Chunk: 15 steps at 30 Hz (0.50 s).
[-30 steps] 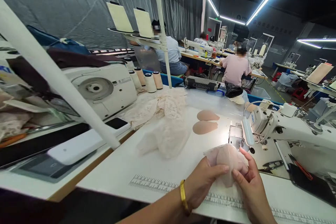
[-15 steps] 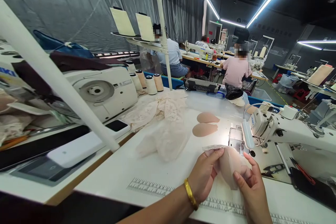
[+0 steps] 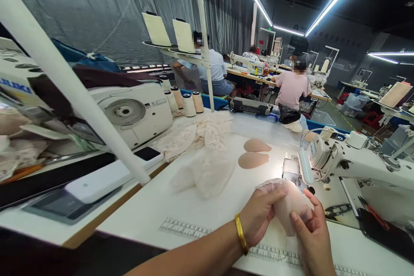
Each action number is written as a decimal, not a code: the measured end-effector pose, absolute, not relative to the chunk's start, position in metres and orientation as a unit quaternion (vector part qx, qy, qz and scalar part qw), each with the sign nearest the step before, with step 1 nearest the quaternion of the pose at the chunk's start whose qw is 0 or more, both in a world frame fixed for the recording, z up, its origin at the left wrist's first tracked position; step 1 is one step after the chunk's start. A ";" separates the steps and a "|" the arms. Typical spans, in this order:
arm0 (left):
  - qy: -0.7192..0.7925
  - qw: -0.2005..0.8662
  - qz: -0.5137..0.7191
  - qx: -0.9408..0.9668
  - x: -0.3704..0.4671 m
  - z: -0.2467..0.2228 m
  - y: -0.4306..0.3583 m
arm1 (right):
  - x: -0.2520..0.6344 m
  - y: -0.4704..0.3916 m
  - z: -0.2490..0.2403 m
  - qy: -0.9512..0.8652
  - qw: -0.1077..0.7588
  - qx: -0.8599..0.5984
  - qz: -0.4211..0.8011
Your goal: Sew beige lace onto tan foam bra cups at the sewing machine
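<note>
Between my two hands is a sheer, pale pink fabric piece (image 3: 286, 215) with a lace edge, curved like a bra cup. My left hand (image 3: 261, 211), with a gold bracelet at the wrist, pinches its upper left part, thumb on top. On the right side my right hand (image 3: 312, 228) grips it between thumb and fingers, some of them behind the cloth. Just beyond the hands is the lit needle area of a white sewing machine (image 3: 336, 155). Two beige cup-shaped pieces (image 3: 254, 160) lie flat on the table to the left of the needle plate.
White lace fabric (image 3: 207, 159) is heaped on the tabletop (image 3: 139, 215). Thread snips (image 3: 338, 211) and red-handled tweezers (image 3: 375, 213) lie at right. Thread cones (image 3: 188, 105) stand beside another machine (image 3: 129, 112) at left. A white pole (image 3: 74, 82) crosses the left side. Co-workers sit farther back.
Both hands and the fabric have shifted slightly to the right, the left hand more. The left thumb sits farther across the cloth, and the lace edge is more folded under the hand.
</note>
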<state>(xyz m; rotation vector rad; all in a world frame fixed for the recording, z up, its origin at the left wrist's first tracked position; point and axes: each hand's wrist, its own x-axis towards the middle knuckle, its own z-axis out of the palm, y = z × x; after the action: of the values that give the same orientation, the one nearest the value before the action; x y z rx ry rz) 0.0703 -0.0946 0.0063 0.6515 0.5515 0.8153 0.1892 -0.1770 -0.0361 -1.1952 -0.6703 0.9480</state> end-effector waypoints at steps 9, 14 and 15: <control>-0.004 0.621 0.154 0.768 0.047 0.043 -0.073 | 0.267 -0.178 -0.050 -0.643 0.493 -0.556 0.184; -0.080 0.196 0.088 0.973 0.067 0.022 -0.040 | 0.298 -0.134 -0.030 -0.878 0.205 -0.410 -0.136; -0.078 0.184 0.085 0.976 0.072 0.015 -0.033 | 0.299 -0.129 -0.029 -0.876 0.193 -0.414 -0.154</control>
<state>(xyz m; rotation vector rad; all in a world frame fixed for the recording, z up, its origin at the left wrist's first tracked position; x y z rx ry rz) 0.0718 -0.0326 0.0153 2.7517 -0.2191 0.2395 0.2995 -0.1286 -0.0286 -1.1607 -2.4583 -0.4314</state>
